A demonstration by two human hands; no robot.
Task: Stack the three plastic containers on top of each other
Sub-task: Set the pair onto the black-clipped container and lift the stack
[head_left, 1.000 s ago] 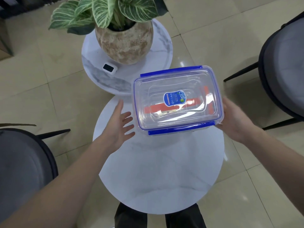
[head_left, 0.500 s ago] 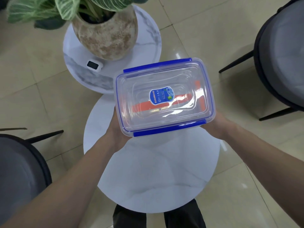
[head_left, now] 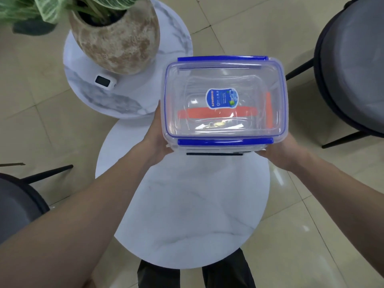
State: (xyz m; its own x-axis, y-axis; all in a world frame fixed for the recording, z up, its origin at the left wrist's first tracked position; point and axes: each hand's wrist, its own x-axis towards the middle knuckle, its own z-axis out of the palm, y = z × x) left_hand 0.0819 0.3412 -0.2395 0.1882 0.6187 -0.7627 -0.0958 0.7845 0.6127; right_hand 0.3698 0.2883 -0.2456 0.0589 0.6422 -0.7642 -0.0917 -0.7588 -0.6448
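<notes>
A clear plastic container with blue lid clips (head_left: 224,100) and a blue label fills the middle of the head view, held up close to the camera. Through it I see an orange-clipped container beneath, and a dark clip edge (head_left: 214,154) shows lower still, so the containers sit as one stack. My left hand (head_left: 158,138) grips the stack's left side. My right hand (head_left: 278,151) holds its right side from below. Both hands are mostly hidden behind the stack. The stack hangs over the far part of the round white marble table (head_left: 187,204).
A second, higher round marble table (head_left: 133,94) stands behind, carrying a potted plant (head_left: 116,34) and a small white device (head_left: 105,81). Dark chairs stand at the right (head_left: 353,65) and the lower left (head_left: 18,204). My legs show under the near table edge.
Both hands closed on the stack's sides and raised it toward the camera, so it looks larger now. A second ago my left hand was open beside it.
</notes>
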